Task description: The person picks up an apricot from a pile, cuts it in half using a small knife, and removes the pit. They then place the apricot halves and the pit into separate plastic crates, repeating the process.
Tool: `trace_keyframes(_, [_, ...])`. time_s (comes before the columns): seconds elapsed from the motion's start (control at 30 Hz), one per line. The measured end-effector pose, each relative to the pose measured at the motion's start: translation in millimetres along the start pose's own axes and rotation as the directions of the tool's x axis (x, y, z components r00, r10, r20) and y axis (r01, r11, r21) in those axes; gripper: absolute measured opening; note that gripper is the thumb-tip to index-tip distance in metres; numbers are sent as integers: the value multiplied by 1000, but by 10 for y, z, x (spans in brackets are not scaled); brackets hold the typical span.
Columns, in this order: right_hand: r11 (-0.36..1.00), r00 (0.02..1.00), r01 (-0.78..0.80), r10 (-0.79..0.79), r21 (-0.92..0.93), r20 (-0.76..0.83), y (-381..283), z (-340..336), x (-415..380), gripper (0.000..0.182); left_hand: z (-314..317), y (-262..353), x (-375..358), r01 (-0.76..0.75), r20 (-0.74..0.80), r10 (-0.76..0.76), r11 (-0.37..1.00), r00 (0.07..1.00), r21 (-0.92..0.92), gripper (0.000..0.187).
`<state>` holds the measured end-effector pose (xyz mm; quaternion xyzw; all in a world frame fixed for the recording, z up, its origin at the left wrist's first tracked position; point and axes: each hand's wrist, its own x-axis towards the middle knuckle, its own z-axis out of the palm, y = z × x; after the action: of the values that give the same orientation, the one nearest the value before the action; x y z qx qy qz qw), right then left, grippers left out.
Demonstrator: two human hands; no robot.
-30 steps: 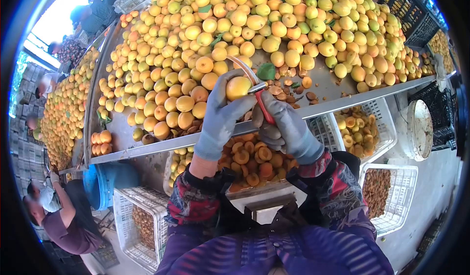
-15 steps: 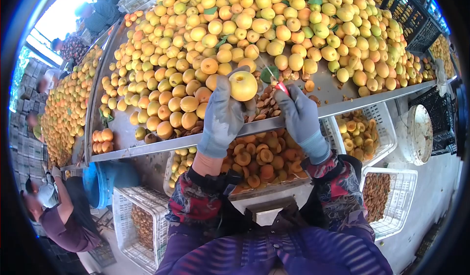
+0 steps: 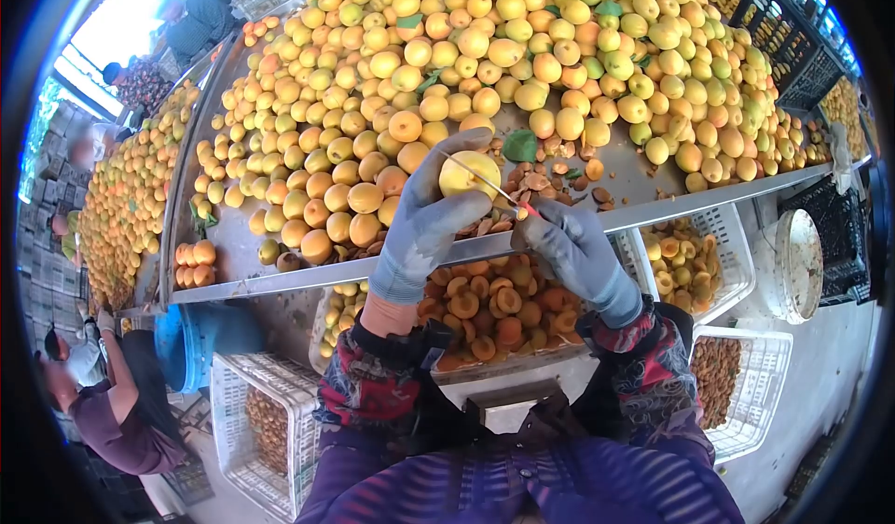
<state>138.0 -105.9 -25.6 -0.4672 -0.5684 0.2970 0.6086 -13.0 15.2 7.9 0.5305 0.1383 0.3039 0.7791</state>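
Observation:
My left hand [image 3: 412, 235], in a grey glove, is closed around a yellow apricot [image 3: 461, 178] above the metal table's front edge. Pinched in my gloved right hand [image 3: 576, 252] is a small knife [image 3: 529, 210] with a red handle. Its thin blade lies across the apricot, pointing up and left; how deep it sits cannot be made out. Beyond my hands, a large heap of whole apricots [image 3: 359, 198] covers much of the table. Loose brown pits [image 3: 536, 185] and a green leaf [image 3: 519, 145] lie close to the knife. Below the edge stands a container of halved apricots [image 3: 506, 302].
White crates of pits stand on the floor at left [image 3: 308, 403] and right [image 3: 760, 403]. A blue barrel [image 3: 191, 347] and a white bucket [image 3: 799, 263] flank the table. The metal rim [image 3: 280, 284] runs before me. Another person [image 3: 121, 421] sits at lower left.
The knife has come from the right of the apricot onto it, its blade now across the fruit. My right hand has turned and moved closer to my left.

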Motion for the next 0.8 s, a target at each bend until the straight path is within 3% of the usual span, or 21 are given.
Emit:
trace_keyframes(0.03, [1000, 1000, 0, 0, 0, 1, -29, -21, 5, 40, -7, -12, 6, -1, -1, 1, 1000, 1000, -1, 56])
trace_keyframes(0.1, [955, 947, -295, 296, -22, 126, -114, -77, 19, 40, -31, -44, 15, -47, 13, 46, 997, 999, 64, 53])
trace_keyframes(0.5, [982, 982, -134, 149, -130, 113, -28, 33, 16, 37, -64, 10, 3, -50, 26, 47, 991, 999, 128, 48])
trace_keyframes(0.63, [974, 987, -125, 141, -188, 78, 42, 76, 14, 34, -67, 14, 20, -77, 17, 76, 985, 997, 156, 46])
trace_keyframes(0.7, [973, 982, -153, 169, -175, 85, 113, 87, 8, 32, -89, 47, 26, -92, 45, 82, 935, 996, 343, 47])
trace_keyframes(0.8, [967, 977, -171, 191, -188, 94, 97, 64, 32, 32, -95, 53, 42, -26, 32, 18, 958, 999, 284, 52])
